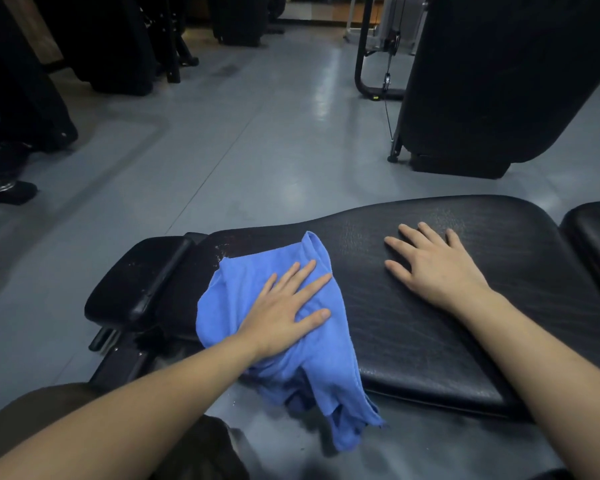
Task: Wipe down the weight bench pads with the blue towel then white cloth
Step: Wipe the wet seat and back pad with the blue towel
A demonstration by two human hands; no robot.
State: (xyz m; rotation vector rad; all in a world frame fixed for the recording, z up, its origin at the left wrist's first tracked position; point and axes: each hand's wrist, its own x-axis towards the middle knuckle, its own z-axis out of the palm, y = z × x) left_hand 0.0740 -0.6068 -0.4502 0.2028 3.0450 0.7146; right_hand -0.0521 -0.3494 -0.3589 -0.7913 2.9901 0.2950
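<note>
**gymrat_a:** so where's the blue towel [284, 344] sitting?

**padwiper:** on the left end of the long black pad [430, 306] of the bench, right by the small end pad [136, 278]. It's bunched up, long axis running from the pad's far edge toward the camera, and its near tail hangs off the front edge, pointing down at the grey floor [222, 133].

**gymrat_a:** and which way does the pad run?

**padwiper:** left to right across the view, widening toward the right.

**gymrat_a:** hands?

**padwiper:** left hand [288, 306] lies flat on the towel, fingers spread, pressing rather than clenching. Right hand [433, 268] is released, palm down on the bare pad, well apart from the towel.
</note>
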